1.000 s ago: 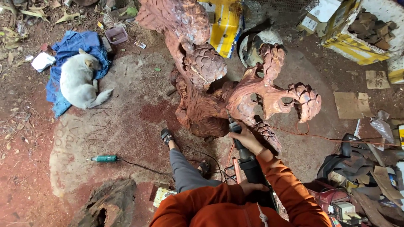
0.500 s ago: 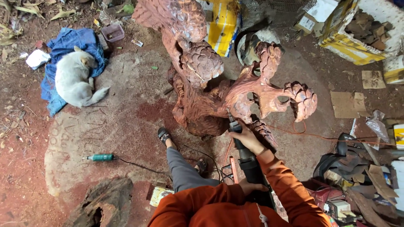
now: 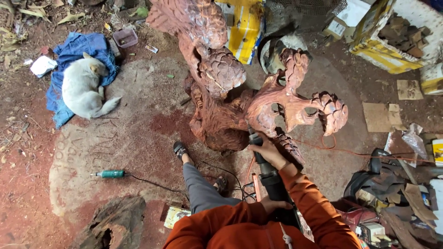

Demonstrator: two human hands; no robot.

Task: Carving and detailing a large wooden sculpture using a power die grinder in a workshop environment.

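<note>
A large reddish wood carving (image 3: 221, 115) with pine-cone shapes stands on the dirt floor in front of me. My right hand (image 3: 269, 152) grips the front of a black hand-held power grinder (image 3: 271, 180). Its tip touches the carving's lower part, beside a carved cone (image 3: 290, 148). My left hand (image 3: 273, 205) holds the rear of the same tool close to my body. Both arms wear orange sleeves. My grey-trousered leg and sandalled foot (image 3: 180, 149) stretch toward the carving's base.
A white dog (image 3: 83, 90) lies on a blue cloth (image 3: 76, 50) at the left. A green-handled corded tool (image 3: 110, 174) lies on the ground. A dark log (image 3: 110, 223) sits bottom left. An orange cable (image 3: 350, 152), bags and boxes crowd the right side.
Both hands stay on the grinder at the same spot on the carving. Only the view shifts slightly.
</note>
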